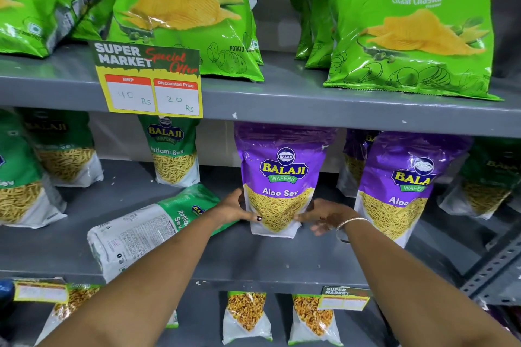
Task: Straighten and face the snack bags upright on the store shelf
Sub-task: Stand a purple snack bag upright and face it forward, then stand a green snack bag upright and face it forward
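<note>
Yellow price card (149,82) on shelf edge

Grey metal shelves (282,101) stand tiered against a pale back wall (282,8), a perforated upright (490,270) at right.

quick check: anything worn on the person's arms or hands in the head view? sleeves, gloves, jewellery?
No sleeves and no gloves: both forearms are bare up to the frame edge. The right wrist carries a thin silvery bangle. The left hand has dark polish with a small pale mark on the thumbnail. No rings or watch show on the right hand.
</note>
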A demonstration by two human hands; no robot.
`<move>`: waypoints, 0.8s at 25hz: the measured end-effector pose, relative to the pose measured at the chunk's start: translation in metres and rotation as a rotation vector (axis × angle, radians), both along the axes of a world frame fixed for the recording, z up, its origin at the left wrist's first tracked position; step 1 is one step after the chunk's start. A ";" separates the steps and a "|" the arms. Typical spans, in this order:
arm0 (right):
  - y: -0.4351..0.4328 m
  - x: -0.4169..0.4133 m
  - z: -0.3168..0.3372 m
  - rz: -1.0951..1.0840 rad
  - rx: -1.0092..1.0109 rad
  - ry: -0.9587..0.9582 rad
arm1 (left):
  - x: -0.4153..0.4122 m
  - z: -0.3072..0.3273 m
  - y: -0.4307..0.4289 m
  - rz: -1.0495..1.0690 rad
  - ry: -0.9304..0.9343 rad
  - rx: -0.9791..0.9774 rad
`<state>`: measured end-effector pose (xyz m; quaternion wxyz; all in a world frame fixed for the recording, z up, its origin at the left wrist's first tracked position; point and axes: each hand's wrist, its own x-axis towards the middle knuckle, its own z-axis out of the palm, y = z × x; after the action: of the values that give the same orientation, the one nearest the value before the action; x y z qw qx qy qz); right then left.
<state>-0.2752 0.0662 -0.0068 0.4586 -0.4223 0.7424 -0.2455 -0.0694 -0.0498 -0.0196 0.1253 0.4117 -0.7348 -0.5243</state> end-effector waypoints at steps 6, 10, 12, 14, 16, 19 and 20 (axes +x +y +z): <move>-0.030 0.028 0.009 0.167 0.553 -0.056 | 0.069 0.024 -0.032 0.274 -0.193 -0.290; -0.060 0.100 0.011 0.148 0.473 -0.150 | 0.141 0.035 -0.064 0.240 -0.414 -0.280; -0.071 0.142 0.005 0.010 0.322 -0.240 | 0.174 0.027 -0.087 0.220 -0.403 -0.167; -0.080 0.182 -0.006 -0.144 0.222 -0.339 | 0.200 0.023 -0.100 0.270 -0.354 0.033; -0.087 0.218 -0.019 -0.281 0.217 -0.440 | 0.218 0.011 -0.113 0.245 -0.283 0.260; -0.094 0.247 -0.032 -0.412 0.162 -0.576 | 0.228 0.001 -0.121 0.168 -0.217 0.413; -0.094 0.254 -0.035 -0.430 0.136 -0.614 | 0.231 -0.001 -0.122 0.098 -0.198 0.468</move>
<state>-0.0207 -0.0280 -0.0423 0.6246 -0.1322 0.6567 -0.4015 0.1613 -0.1716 -0.0203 -0.0204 0.5140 -0.5812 -0.6305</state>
